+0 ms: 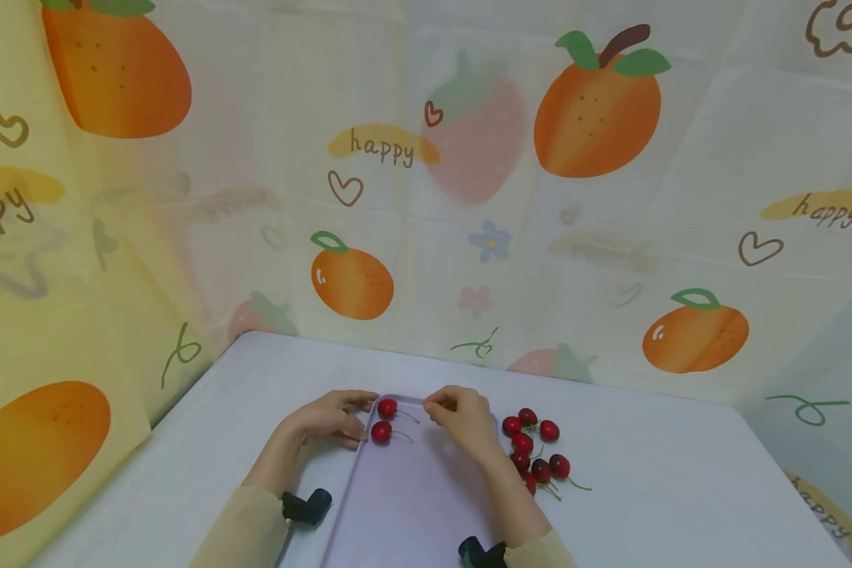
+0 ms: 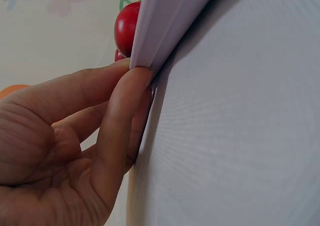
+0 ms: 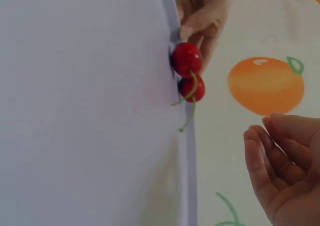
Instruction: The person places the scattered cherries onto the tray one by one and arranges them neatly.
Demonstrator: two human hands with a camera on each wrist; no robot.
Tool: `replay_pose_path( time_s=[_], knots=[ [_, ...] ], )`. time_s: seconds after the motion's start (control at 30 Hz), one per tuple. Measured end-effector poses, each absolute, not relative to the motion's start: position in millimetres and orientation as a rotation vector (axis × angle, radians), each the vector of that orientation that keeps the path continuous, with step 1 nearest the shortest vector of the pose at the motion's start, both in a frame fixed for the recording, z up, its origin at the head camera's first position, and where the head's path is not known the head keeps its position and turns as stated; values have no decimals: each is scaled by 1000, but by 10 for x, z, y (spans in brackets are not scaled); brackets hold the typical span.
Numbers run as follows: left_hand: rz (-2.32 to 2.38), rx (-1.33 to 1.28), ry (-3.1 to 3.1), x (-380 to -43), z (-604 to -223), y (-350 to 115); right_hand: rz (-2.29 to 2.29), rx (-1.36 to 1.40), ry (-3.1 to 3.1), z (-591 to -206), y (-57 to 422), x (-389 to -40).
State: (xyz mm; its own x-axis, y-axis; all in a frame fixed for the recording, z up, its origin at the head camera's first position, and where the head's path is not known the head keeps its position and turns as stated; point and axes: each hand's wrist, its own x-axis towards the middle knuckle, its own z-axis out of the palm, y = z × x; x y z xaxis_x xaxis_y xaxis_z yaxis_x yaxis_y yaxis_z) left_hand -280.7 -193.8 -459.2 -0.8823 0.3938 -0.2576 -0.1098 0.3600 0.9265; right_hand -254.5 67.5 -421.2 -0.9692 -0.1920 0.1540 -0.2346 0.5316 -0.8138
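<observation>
A pale purple tray [image 1: 412, 505] lies on the table, with two red cherries [image 1: 381, 432] at its far left corner, stems pointing right. My left hand [image 1: 330, 418] is at the tray's left edge beside these cherries. In the left wrist view, thumb and forefinger pinch the tray's rim [image 2: 157, 31] just below a cherry [image 2: 128, 28]. Over the far right part of the tray is my right hand [image 1: 465, 418], fingers loosely bent. Nothing shows between its thumb and fingers in the right wrist view, where both cherries [image 3: 187, 59] sit against the tray's edge.
Several more cherries [image 1: 521, 443] with green stems lie in a cluster on the white table [image 1: 667, 481], just right of the tray and partly behind my right forearm. A fruit-printed cloth [image 1: 412, 237] hangs behind the table and along its left side.
</observation>
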Motion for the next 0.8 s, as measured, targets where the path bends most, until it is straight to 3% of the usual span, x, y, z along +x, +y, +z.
replay_pose_path(
  time_s=[0.5,0.8],
  knots=[
    [1542,247,2181,-2814,-4569,-1950,1396,228,-2622,-3762,1272,-2481],
    [1541,259,2168,-2811,-4585,-1947,1312,145,-2684,-3754,1682,-2382]
  ],
)
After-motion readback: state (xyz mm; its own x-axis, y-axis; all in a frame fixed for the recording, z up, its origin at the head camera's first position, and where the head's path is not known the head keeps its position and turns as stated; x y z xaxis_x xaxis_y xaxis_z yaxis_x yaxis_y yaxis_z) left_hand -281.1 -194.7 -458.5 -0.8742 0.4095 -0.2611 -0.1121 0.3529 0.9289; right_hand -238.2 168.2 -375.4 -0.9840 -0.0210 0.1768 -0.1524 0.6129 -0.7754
